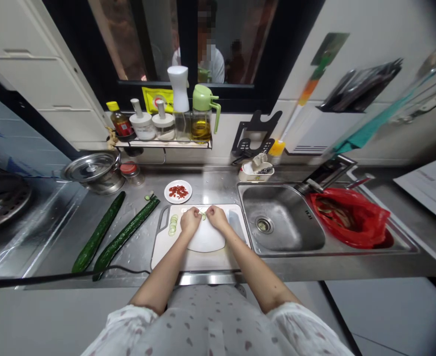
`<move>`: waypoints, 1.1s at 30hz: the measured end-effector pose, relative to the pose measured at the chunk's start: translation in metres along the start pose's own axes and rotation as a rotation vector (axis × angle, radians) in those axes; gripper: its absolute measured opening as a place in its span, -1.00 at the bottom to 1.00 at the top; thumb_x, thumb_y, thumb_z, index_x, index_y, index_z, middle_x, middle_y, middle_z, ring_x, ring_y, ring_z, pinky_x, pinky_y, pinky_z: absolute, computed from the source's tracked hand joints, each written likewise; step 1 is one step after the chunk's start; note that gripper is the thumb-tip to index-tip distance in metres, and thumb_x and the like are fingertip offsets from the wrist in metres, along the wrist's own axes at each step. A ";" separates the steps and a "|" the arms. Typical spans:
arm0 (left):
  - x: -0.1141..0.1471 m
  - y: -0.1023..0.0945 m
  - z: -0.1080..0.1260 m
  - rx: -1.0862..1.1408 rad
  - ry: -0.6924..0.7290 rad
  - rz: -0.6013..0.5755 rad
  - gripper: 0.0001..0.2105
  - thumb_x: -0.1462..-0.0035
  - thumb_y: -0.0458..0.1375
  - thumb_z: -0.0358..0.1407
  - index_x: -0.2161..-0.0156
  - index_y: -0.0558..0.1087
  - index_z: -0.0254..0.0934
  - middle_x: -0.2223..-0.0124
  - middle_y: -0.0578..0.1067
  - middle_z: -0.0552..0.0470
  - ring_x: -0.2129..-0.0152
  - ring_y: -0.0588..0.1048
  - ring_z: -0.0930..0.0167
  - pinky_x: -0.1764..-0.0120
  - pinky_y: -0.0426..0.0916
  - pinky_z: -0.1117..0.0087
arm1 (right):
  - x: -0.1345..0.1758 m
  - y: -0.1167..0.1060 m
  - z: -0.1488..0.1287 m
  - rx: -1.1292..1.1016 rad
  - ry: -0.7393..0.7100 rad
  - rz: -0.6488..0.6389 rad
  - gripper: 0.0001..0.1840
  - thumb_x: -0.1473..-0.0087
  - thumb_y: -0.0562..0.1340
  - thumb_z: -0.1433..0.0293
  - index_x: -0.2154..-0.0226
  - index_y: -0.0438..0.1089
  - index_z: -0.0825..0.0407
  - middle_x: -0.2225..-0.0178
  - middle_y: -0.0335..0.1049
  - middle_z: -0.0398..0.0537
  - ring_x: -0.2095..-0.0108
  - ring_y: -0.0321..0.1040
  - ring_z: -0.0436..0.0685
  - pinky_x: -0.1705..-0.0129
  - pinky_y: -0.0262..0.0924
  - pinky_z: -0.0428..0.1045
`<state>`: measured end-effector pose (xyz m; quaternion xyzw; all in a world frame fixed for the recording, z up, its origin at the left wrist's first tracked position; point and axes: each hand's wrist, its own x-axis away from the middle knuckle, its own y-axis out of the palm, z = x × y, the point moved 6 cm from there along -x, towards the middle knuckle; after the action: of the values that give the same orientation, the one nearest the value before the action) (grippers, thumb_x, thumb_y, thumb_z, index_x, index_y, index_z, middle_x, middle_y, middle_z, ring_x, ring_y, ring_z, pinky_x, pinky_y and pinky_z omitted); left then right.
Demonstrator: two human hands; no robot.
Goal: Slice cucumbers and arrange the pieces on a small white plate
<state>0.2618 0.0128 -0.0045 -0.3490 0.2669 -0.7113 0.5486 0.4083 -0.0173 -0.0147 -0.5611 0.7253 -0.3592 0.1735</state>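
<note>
My left hand (190, 219) and my right hand (217, 216) meet over the far side of a white plate (206, 240). Fingers of both are pinched around small pale green cucumber slices (203, 215); their exact shape is partly hidden. The plate rests on a light cutting board (161, 253) with a grey edge. Left of my left hand, a row of overlapping cucumber slices (173, 225) lies on the board. To the board's right side sits a grey-blue blade-like shape (235, 222), partly covered by my right forearm.
Two long cucumbers, one whole (99, 232) and one cut (126, 237), lie at left. Behind the board stands a small dish (178, 192) of red pieces. At right are a steel sink (292, 237) and a red bag (366, 222). A lidded pot (99, 173) stands back left.
</note>
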 end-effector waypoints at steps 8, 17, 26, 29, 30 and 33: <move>-0.003 0.004 0.003 -0.147 0.043 0.009 -0.81 -0.08 0.09 -0.31 0.19 0.48 -0.14 0.25 0.56 0.01 0.25 0.49 0.33 0.26 0.26 0.40 | 0.000 0.000 -0.003 0.118 0.036 -0.016 -0.83 -0.08 0.14 0.41 0.31 0.44 0.04 0.33 0.48 -0.05 0.33 0.34 0.03 0.34 0.03 -0.14; -0.005 0.009 0.002 -0.207 0.083 0.014 -0.78 -0.09 0.09 -0.31 0.14 0.45 -0.16 0.17 0.54 -0.03 0.19 0.46 0.31 0.21 0.27 0.38 | 0.001 -0.001 -0.007 0.220 0.043 -0.042 -0.82 -0.12 0.13 0.37 0.26 0.42 0.02 0.29 0.48 -0.05 0.28 0.35 0.04 0.35 -0.01 -0.12; -0.002 0.007 0.003 -0.200 0.103 0.016 -0.81 -0.12 0.08 -0.30 0.15 0.44 -0.17 0.17 0.53 -0.02 0.18 0.44 0.33 0.23 0.26 0.40 | 0.004 0.000 -0.011 0.288 0.015 -0.041 -0.82 -0.16 0.12 0.36 0.18 0.36 0.01 0.27 0.47 -0.03 0.25 0.35 0.07 0.35 -0.04 -0.11; -0.003 0.006 0.003 -0.197 0.102 0.030 -0.81 -0.11 0.08 -0.31 0.16 0.45 -0.17 0.16 0.52 -0.02 0.19 0.44 0.33 0.24 0.25 0.40 | 0.004 0.000 -0.011 0.301 0.027 -0.048 -0.80 -0.15 0.12 0.37 0.15 0.33 0.01 0.26 0.46 -0.02 0.24 0.35 0.08 0.33 -0.03 -0.11; -0.003 0.007 0.003 -0.195 0.099 0.034 -0.81 -0.11 0.08 -0.31 0.16 0.44 -0.17 0.17 0.52 -0.02 0.19 0.44 0.33 0.24 0.25 0.39 | 0.004 0.000 -0.011 0.304 0.032 -0.052 -0.79 -0.15 0.12 0.37 0.14 0.33 0.01 0.26 0.46 -0.01 0.23 0.34 0.08 0.33 -0.03 -0.11; -0.004 0.008 0.003 -0.183 0.099 0.036 -0.82 -0.11 0.10 -0.26 0.17 0.44 -0.16 0.21 0.52 0.00 0.21 0.43 0.33 0.24 0.25 0.38 | 0.004 0.000 -0.010 0.309 0.041 -0.061 -0.77 -0.15 0.11 0.37 0.12 0.31 0.01 0.25 0.46 -0.01 0.22 0.34 0.09 0.33 -0.02 -0.10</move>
<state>0.2694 0.0146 -0.0096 -0.3572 0.3635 -0.6903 0.5136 0.4000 -0.0173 -0.0072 -0.5422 0.6473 -0.4829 0.2320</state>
